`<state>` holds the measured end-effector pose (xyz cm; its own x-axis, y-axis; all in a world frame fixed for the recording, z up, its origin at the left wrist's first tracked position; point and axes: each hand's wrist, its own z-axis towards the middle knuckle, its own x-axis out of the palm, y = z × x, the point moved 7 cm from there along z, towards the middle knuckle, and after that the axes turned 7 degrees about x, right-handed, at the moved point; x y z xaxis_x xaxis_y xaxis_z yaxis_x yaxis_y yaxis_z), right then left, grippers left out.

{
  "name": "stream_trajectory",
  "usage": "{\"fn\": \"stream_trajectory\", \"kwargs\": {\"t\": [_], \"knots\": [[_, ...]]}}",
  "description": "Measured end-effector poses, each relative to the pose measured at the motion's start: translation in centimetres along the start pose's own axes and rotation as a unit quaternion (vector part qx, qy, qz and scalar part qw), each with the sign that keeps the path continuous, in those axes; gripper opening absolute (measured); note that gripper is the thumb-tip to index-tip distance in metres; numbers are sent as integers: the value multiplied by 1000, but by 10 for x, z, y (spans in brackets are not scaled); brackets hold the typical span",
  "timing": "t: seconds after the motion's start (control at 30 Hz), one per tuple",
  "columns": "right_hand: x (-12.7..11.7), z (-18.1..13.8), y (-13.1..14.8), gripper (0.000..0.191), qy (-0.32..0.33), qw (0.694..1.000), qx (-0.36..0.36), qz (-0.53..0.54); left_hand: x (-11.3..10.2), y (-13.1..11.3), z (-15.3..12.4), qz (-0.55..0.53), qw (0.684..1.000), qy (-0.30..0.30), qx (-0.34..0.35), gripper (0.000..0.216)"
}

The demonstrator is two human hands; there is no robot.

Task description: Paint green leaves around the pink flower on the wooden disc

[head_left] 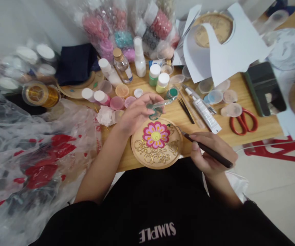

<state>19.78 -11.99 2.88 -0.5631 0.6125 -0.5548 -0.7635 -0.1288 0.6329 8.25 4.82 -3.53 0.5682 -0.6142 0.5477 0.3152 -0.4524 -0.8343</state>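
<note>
My left hand (137,112) holds a small clear plastic cup (155,113) with dark green stuff in it, above the far edge of a round wooden board (137,157). The cup's clear lid seems to stick out to the right. On the board is a pink flower (156,135) with a yellow centre, and raised gold outlines run below it. My right hand (211,152) is closed round the dark handle of a thin-tipped tool (211,152). Its fine tip reaches the board's upper right, beside a small dark green patch (169,125).
Paint jars and small cups crowd the table behind the board, with an open green jar (172,93) nearest. Black tweezers (186,111), a white tube (203,112), red-handled scissors (243,122) and a phone (266,89) lie right. Plastic bags (42,160) fill the left.
</note>
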Motion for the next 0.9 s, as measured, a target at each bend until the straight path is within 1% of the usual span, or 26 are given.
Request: {"fn": "stream_trajectory", "kwargs": {"t": [0.33,0.57,0.77,0.9], "knots": [[0,0,-1,21,-5,1000,5,-5,0,0,0,-16,1000,-11,-1,31],[0,0,1,21,4,1000,4,0,0,-1,0,-2,1000,-4,5,30],[-1,1,2,22,-16,1000,-2,2,0,-1,0,-3,1000,-7,4,30],[0,1,2,21,-9,1000,-4,8,1,-1,0,-6,1000,-2,5,30]]}}
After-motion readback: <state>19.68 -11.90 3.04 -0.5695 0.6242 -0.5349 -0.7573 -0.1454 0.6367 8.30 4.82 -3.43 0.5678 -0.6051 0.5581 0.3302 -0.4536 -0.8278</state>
